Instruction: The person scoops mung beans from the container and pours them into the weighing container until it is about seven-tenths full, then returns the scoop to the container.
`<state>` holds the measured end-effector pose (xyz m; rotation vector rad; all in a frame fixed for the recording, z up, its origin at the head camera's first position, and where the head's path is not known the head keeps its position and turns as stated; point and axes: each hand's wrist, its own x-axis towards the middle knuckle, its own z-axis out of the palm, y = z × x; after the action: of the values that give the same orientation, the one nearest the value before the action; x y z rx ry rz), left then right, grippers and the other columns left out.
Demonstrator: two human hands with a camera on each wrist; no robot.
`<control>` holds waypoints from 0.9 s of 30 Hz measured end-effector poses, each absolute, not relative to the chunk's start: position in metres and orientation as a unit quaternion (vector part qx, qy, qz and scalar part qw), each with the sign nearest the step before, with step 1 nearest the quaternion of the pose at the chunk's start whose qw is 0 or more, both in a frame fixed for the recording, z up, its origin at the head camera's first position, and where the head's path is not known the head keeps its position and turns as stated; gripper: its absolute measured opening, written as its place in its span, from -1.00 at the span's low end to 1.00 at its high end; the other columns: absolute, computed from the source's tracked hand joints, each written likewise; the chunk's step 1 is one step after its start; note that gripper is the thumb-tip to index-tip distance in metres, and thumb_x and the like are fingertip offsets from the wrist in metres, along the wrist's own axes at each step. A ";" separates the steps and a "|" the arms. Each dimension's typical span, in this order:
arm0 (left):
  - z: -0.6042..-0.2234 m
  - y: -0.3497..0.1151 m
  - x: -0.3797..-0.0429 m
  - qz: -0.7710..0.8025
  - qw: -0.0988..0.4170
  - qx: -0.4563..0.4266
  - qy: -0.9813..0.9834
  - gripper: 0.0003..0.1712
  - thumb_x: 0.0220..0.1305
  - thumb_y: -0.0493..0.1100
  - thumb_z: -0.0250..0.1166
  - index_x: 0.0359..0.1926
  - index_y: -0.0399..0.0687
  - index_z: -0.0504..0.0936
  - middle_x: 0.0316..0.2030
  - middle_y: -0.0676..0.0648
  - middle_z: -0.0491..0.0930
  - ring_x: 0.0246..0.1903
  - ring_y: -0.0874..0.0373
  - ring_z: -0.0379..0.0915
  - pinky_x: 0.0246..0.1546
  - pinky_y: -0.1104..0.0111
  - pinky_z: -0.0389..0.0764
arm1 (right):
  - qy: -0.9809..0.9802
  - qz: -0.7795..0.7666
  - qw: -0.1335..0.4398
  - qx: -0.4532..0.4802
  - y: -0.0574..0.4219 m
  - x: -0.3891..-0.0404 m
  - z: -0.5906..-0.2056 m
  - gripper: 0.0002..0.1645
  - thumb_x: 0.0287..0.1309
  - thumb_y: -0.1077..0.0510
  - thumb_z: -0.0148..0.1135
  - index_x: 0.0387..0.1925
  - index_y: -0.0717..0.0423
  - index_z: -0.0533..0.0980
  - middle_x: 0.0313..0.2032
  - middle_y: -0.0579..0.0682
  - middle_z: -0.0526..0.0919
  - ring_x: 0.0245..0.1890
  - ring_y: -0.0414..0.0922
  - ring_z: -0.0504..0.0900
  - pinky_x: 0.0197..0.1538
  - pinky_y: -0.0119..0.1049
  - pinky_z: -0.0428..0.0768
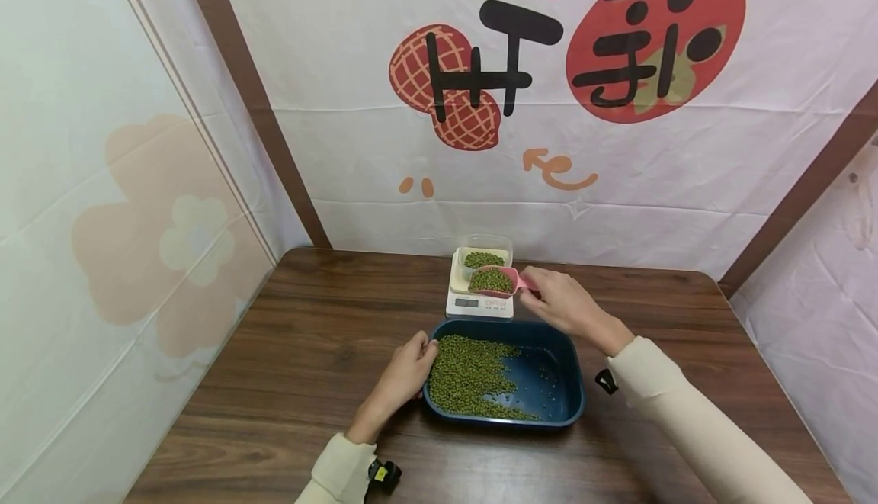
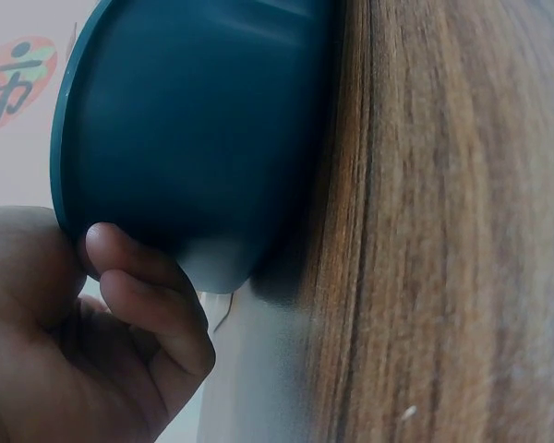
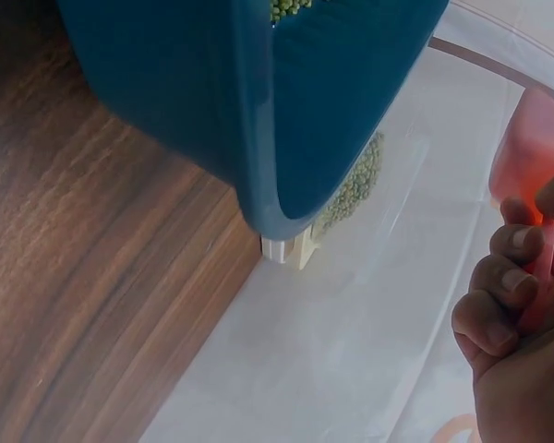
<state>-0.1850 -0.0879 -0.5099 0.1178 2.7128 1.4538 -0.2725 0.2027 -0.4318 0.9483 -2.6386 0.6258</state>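
A pink scoop (image 1: pixel 514 275), heaped with green mung beans, is held by its handle in my right hand (image 1: pixel 565 302). In the head view it appears over the front of a white digital scale (image 1: pixel 478 310), by a clear plastic container (image 1: pixel 508 245) that holds more beans. The right wrist view shows my fingers (image 3: pixel 508 281) curled round the scoop's handle. My left hand (image 1: pixel 403 373) grips the left rim of a dark blue basin (image 1: pixel 535 393), thumb at the rim and fingers against the outer wall (image 2: pixel 194 138). Mung beans (image 1: pixel 463 374) lie mostly in the basin's left half.
Everything stands on a dark wooden table (image 1: pixel 329 344). Behind it hangs a white printed curtain (image 1: pixel 357 138), with more curtain at both sides. The scale sits just beyond the basin's far edge. Dark wrist straps (image 1: pixel 386 475) show at both sleeves.
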 end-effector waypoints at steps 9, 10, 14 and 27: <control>-0.509 -0.088 -0.186 0.470 0.033 0.037 0.881 -0.64 0.53 -0.01 -0.08 -0.42 -0.09 0.29 -0.68 -0.03 0.32 -0.88 0.16 0.30 -0.88 0.37 0.45 | -0.912 0.215 0.135 0.321 0.202 -0.279 -0.429 -0.87 0.29 0.08 0.07 -0.40 -0.07 0.36 -0.62 -0.10 0.25 -0.66 -0.17 0.21 -0.58 -0.32 0.17; -0.509 -0.088 -0.186 0.470 0.034 0.037 0.881 -0.64 0.53 -0.01 -0.08 -0.42 -0.08 0.29 -0.68 -0.03 0.32 -0.88 0.16 0.31 -0.88 0.37 0.46 | -0.914 0.214 0.133 0.318 0.202 -0.279 -0.428 -0.87 0.29 0.07 0.06 -0.40 -0.07 0.36 -0.62 -0.10 0.26 -0.66 -0.17 0.22 -0.59 -0.32 0.17; -0.509 -0.089 -0.186 0.470 0.035 0.039 0.881 -0.65 0.53 0.00 -0.08 -0.41 -0.08 0.29 -0.67 -0.03 0.33 -0.87 0.16 0.31 -0.87 0.37 0.46 | -0.917 0.213 0.126 0.313 0.203 -0.283 -0.429 -0.88 0.31 0.07 0.03 -0.37 -0.06 0.38 -0.61 -0.09 0.29 -0.65 -0.16 0.26 -0.58 -0.31 0.21; -0.508 -0.089 -0.185 0.468 0.029 0.044 0.882 -0.65 0.52 -0.01 -0.07 -0.42 -0.08 0.29 -0.69 -0.02 0.32 -0.87 0.17 0.30 -0.89 0.38 0.45 | -0.921 0.207 0.125 0.304 0.206 -0.296 -0.429 -0.87 0.29 0.06 0.03 -0.38 -0.03 0.37 -0.59 -0.07 0.31 -0.62 -0.14 0.29 -0.58 -0.30 0.23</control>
<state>-0.1854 -0.0891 -0.5078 0.1349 2.7207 1.4439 -0.2956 0.2055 -0.4292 0.8873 -2.6849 0.6037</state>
